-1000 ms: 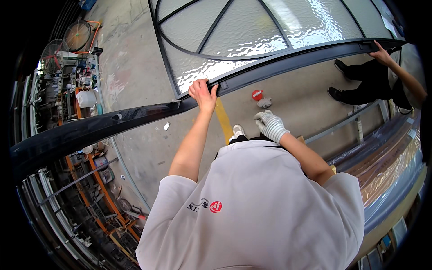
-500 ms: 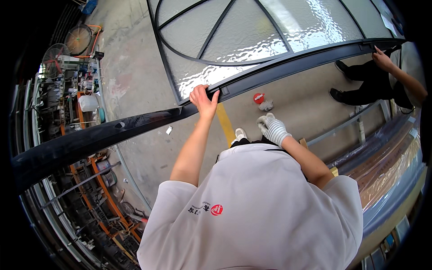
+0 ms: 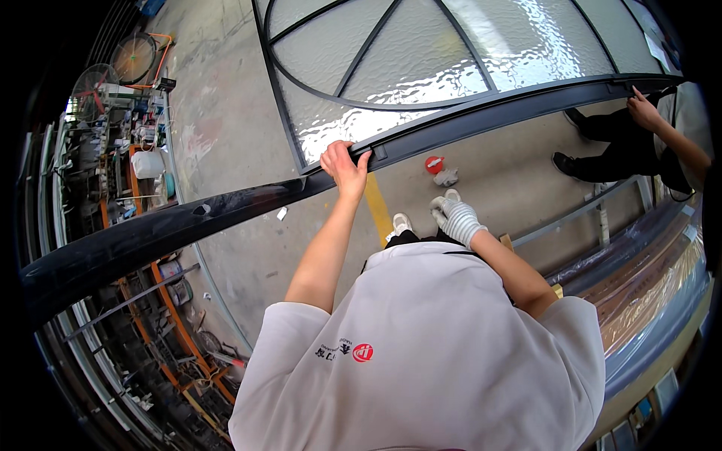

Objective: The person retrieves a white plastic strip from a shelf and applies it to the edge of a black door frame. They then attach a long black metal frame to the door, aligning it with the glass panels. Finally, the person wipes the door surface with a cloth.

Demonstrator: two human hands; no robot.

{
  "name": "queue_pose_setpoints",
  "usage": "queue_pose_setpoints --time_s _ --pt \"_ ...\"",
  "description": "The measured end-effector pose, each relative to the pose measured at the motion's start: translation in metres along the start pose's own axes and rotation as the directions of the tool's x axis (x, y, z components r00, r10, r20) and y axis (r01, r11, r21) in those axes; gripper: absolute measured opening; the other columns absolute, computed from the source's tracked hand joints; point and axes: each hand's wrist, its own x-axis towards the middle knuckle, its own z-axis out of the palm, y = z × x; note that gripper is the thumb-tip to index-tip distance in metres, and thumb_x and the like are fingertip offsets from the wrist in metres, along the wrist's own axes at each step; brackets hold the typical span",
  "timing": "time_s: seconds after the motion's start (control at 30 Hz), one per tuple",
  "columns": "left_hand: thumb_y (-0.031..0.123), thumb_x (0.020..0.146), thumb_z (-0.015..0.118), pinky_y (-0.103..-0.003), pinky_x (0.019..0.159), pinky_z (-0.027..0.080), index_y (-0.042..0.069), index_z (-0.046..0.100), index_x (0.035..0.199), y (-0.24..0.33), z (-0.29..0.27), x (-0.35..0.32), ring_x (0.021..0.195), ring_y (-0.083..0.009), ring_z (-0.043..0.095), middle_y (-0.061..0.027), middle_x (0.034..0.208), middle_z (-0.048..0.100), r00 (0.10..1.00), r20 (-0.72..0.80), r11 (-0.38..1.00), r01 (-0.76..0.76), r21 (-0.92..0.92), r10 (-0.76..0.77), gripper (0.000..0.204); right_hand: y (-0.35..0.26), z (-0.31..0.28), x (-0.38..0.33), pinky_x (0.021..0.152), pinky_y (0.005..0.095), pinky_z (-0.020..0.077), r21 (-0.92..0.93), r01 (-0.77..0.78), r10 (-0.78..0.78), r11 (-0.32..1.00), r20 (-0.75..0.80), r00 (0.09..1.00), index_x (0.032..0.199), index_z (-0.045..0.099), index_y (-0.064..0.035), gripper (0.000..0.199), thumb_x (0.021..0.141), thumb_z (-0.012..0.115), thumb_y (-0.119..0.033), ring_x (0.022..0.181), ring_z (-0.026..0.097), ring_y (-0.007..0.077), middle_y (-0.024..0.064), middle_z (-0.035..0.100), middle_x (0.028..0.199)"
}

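My left hand (image 3: pixel 346 170) is bare and closed over the near edge of a long dark metal profile (image 3: pixel 459 120), its thumb lying along the near side. This profile borders a large framed panel of rippled glass (image 3: pixel 406 56) with curved and straight dark bars. Beyond my left hand, a dark beam (image 3: pixel 150 237) runs out to the far left. My right hand (image 3: pixel 459 219) wears a pale striped knit glove and hangs apart from the profile, in front of my body. Its fingers are curled in, and whatever they may hold is hidden.
At right, another person's hand (image 3: pixel 643 113) rests on the profile. A red round object (image 3: pixel 434 164) and a grey crumpled thing (image 3: pixel 446 177) lie on the floor. Plastic-wrapped lengths (image 3: pixel 639 286) are stacked at right; cluttered racks (image 3: pixel 162 301) and a fan (image 3: pixel 95 90) stand at left.
The panel, profile and floor sit slightly shifted in the picture, mostly downward at right. My left hand keeps its grip, and my right hand stays almost where it was.
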Motion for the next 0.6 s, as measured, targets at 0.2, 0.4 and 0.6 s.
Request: queue_pose_setpoints --time_s 0.2,0.4,0.6 --pt "0.028 0.064 0.075 -0.046 0.1 0.022 0.004 0.051 0.098 0.002 0.0 0.002 0.104 -0.0307 0.04 -0.011 0.104 0.047 0.999 0.032 1.0 0.008 -0.003 -0.008 0.048 -0.006 -0.005 0.003 0.079 0.0387 0.0485 0.027 -0.015 0.015 1.0 0.023 1.0 0.101 0.061 -0.0073 0.018 0.087 0.058 -0.017 0.084 0.065 0.0334 0.0168 0.067 0.086" --pt "0.026 0.061 0.072 -0.047 0.102 0.02 0.004 0.049 0.097 0.013 0.005 0.003 0.104 -0.031 0.04 -0.0107 0.101 0.046 0.996 0.019 0.995 0.089 0.04 -0.09 0.048 0.0 -0.002 0.001 0.081 0.0373 0.0477 0.039 -0.024 0.024 0.999 0.004 1.0 0.1 0.061 -0.0077 0.017 0.086 0.059 -0.017 0.082 0.065 0.0323 0.0159 0.067 0.083" --pt "0.023 0.062 0.07 -0.047 0.101 0.022 0.005 0.05 0.097 0.008 0.01 0.002 0.104 -0.0309 0.041 -0.0114 0.1 0.048 0.999 -0.018 0.998 0.041 0.043 -0.04 0.044 0.014 0.006 -0.006 0.088 0.0378 0.0443 0.057 -0.061 0.064 0.996 -0.036 0.997 0.098 0.062 -0.0099 0.015 0.086 0.059 -0.017 0.081 0.064 0.0322 0.0156 0.067 0.082"
